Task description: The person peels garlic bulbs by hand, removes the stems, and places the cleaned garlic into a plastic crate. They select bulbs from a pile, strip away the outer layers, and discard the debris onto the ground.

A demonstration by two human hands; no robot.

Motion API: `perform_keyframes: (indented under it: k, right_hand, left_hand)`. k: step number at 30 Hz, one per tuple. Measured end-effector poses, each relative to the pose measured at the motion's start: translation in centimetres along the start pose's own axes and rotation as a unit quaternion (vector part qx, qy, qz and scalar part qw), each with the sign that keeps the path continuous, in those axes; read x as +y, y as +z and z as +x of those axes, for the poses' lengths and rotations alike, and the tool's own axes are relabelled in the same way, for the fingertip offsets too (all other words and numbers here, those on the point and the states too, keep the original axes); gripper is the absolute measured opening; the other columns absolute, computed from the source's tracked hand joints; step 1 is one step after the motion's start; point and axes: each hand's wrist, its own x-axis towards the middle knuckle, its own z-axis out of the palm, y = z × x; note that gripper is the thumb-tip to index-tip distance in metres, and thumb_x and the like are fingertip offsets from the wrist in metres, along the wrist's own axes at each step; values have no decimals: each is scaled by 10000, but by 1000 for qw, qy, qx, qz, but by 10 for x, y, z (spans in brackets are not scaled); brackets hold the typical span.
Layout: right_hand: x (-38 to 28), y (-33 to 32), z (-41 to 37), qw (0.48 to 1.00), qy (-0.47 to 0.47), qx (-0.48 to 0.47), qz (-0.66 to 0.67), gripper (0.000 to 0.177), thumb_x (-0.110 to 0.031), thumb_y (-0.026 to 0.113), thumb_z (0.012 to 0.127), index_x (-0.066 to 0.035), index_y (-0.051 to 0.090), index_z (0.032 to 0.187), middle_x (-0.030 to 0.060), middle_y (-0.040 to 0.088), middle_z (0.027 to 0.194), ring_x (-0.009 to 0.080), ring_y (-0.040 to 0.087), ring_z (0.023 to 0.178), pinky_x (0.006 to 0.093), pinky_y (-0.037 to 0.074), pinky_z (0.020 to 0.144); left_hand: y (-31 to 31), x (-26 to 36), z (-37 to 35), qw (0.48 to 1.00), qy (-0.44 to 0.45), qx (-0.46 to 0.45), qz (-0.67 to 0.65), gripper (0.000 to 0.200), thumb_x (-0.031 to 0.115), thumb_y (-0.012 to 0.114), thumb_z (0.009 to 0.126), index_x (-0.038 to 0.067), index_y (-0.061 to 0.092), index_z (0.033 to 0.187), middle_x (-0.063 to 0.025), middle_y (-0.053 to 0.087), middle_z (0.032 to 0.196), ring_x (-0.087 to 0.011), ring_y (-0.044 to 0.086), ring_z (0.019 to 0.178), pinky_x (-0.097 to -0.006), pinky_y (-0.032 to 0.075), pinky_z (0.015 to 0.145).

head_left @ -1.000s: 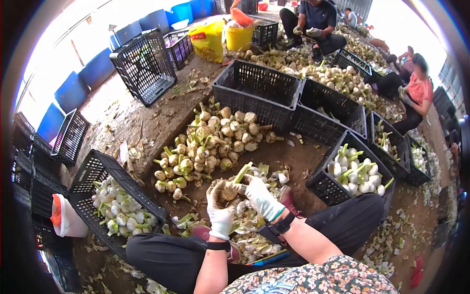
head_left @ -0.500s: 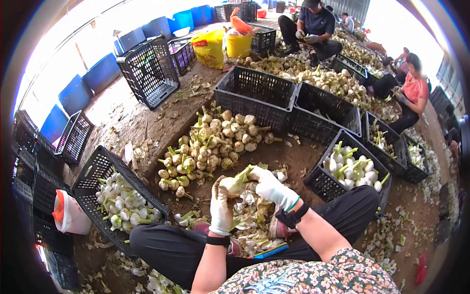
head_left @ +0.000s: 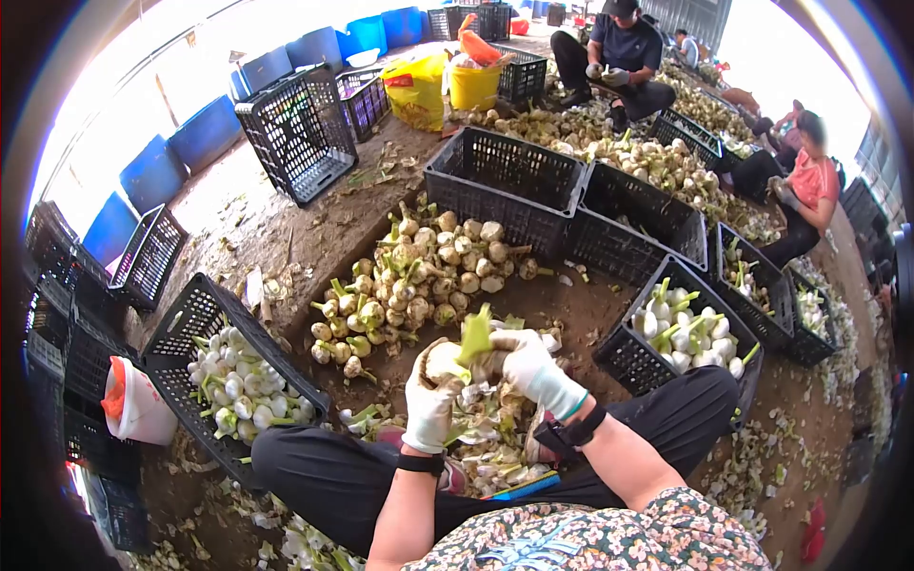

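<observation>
In white gloves with soiled fingers, both my hands meet over the gap between my legs. My left hand (head_left: 428, 404) is closed around a pale garlic bulb (head_left: 443, 362). A green stem leaf (head_left: 475, 335) sticks up from the bulb's right side. My right hand (head_left: 539, 369) is closed, its fingertips pinching at that leaf close to the bulb; the exact grip is partly hidden. Below lie peeled garlic skins and leaves (head_left: 495, 419). Just beyond my hands is a heap of unpeeled garlic bulbs (head_left: 419, 276) with short stems.
Cleaned garlic fills a tilted black crate (head_left: 171, 357) on my left and another crate (head_left: 619, 347) on my right. Two more black crates (head_left: 505, 195) stand ahead. A white bucket (head_left: 143, 419) is at far left. Co-workers (head_left: 624, 57) sit beside a long garlic pile.
The garlic bulb has turned in my left hand, and its green leaf now points upward instead of toward my right hand. My right hand has moved slightly right and down. The view has shifted slightly.
</observation>
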Motion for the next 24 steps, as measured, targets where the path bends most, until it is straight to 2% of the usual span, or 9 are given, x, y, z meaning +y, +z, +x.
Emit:
perform_keyframes:
  k: [2,4,6,8,10,12,14,17,24]
  right_hand:
    - [10,-11,5,936,117,87,319,154,-24,653,885,42,681,1020,80,710,898,145,655,785,284,536,710]
    - [39,-23,16,874,123,149,447,139,-32,595,932,22,640,1051,88,682,879,204,659,744,358,574,703]
    - [56,-49,19,876,151,237,391,134,-42,587,941,19,645,1045,93,683,878,203,658,726,359,577,687]
    - [86,-76,22,975,190,115,2,254,-120,643,926,13,638,1143,136,687,962,232,682,788,350,559,741]
    - [50,-57,6,851,33,100,-514,396,-210,716,874,-14,630,1207,196,652,1126,288,671,965,380,525,857]
    - [-5,-35,4,964,56,34,-256,482,-314,726,843,-44,630,1231,221,613,1203,357,597,1124,414,477,966]
    - [-32,-19,4,947,-114,-60,-296,371,-216,712,836,-44,671,1162,186,668,1068,344,644,1031,393,512,901]
    - [-55,-5,6,892,-126,-115,-419,198,-170,660,810,-50,707,960,148,679,906,361,655,866,438,529,777]
    - [-65,4,14,796,-140,-204,-553,167,-138,639,729,-32,665,855,157,650,835,372,646,782,442,521,713]
  left_hand:
    - [3,6,-1,995,-49,-82,-4,649,91,806,807,-17,482,1359,-94,608,1238,-148,609,1079,-284,516,929]
    - [2,2,-1,997,-17,-73,24,601,20,740,841,-12,475,1380,-89,601,1269,-156,608,1104,-285,528,913]
    - [-7,12,-6,992,-75,-87,-45,549,31,684,876,-27,462,1375,-129,593,1261,-205,626,1088,-309,523,948]
    - [-2,28,-8,993,-76,-77,-52,577,-16,659,870,-12,435,1402,-123,579,1276,-204,613,1104,-306,484,999]
    - [0,29,-7,996,3,-74,47,665,-39,690,835,17,403,1432,-108,560,1293,-201,595,1123,-304,480,1000]
    - [-10,15,-3,994,-9,-108,17,784,-73,733,774,45,372,1460,-105,524,1348,-193,574,1153,-304,481,994]
    - [-6,14,-2,988,-22,-117,98,859,-83,769,725,48,361,1469,-88,526,1341,-176,572,1145,-299,484,980]
    - [-7,11,-2,981,-21,-119,153,928,-49,822,692,52,346,1482,-82,555,1292,-157,558,1131,-295,479,968]
    - [-11,7,-3,962,29,-146,230,928,29,844,706,55,342,1486,-93,524,1327,-166,537,1160,-299,458,994]
